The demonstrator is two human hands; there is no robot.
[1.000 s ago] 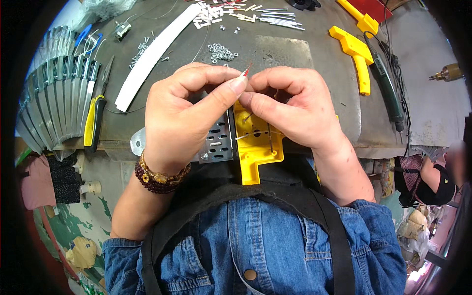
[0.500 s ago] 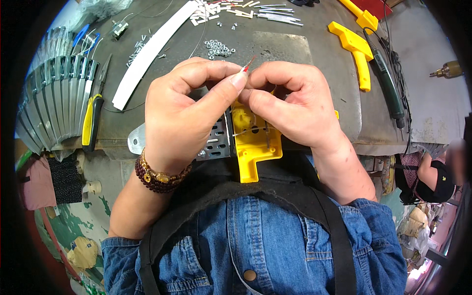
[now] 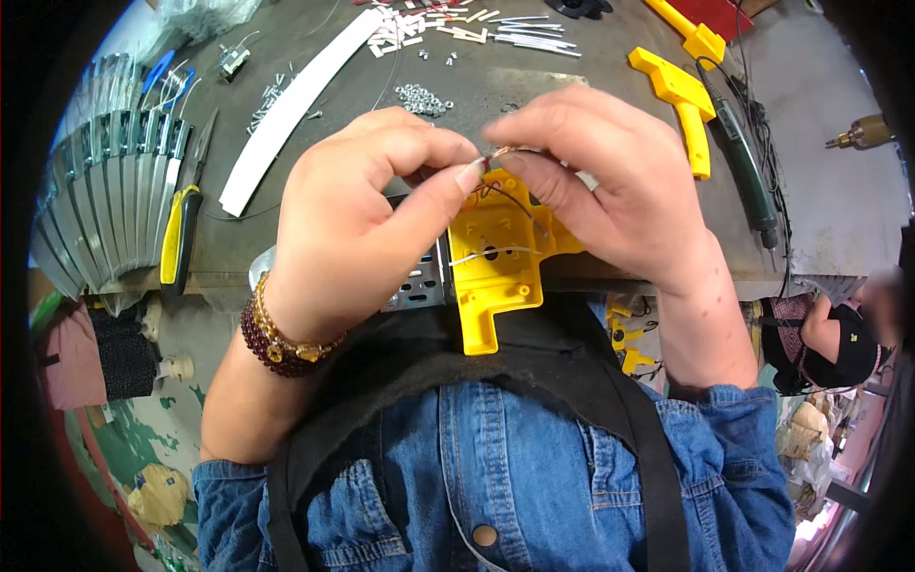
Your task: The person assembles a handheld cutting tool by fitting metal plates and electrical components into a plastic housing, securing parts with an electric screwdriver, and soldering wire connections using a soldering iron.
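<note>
Thumb and forefinger of my left hand (image 3: 372, 210) pinch thin wires (image 3: 489, 160) above the workpiece. My right hand (image 3: 620, 181) has its thumb and forefinger closed on the bare, copper-coloured end of the wires; its fingertips are slightly blurred. Below them, a yellow plastic housing (image 3: 491, 229) lies open side up at the table edge, with posts and holes inside. A dark wire (image 3: 519, 205) and a pale wire (image 3: 491, 254) run across it. Against its left side lies a slotted metal plate (image 3: 416, 291), partly covered by my left hand.
At left are fanned metal blades (image 3: 114, 200) and a pointed tool with a yellow-black handle (image 3: 179, 229). Beyond lie a white strip (image 3: 286, 114), nuts (image 3: 421, 99) and long pins (image 3: 538, 40). Yellow handles (image 3: 677, 91) and a dark corded screwdriver (image 3: 743, 162) are right. Another person (image 3: 839, 338) sits far right.
My right hand has moved right and up, its fingers now on the bare wire end. The left hand keeps its pinch, slightly lower. More of the housing's inside shows.
</note>
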